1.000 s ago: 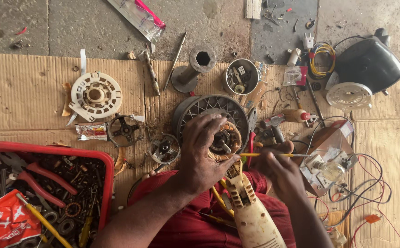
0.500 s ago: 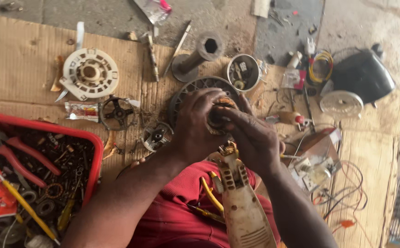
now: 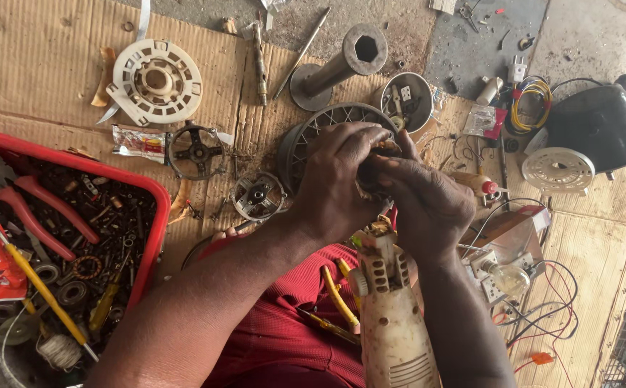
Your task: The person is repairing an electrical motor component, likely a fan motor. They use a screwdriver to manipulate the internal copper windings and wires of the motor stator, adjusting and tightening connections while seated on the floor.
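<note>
Pliers (image 3: pixel 36 208) lie in the red tray (image 3: pixel 156 215) at nine o'clock. Centre, left hand (image 3: pixel 338 183) and right hand (image 3: pixel 428 205) close together on the motor housing (image 3: pixel 305 136); drill (image 3: pixel 392 316) sits at six o'clock, black cover (image 3: pixel 600 126) at two.

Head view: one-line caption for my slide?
Both hands, left hand and right hand, grip a motor on cardboard beside a red tray.

surface: cardboard sheet (image 3: pixel 33 72) — on it: white fan hub (image 3: pixel 156 80) | red tray (image 3: pixel 153 215) | metal socket tube (image 3: pixel 341 65)
</note>
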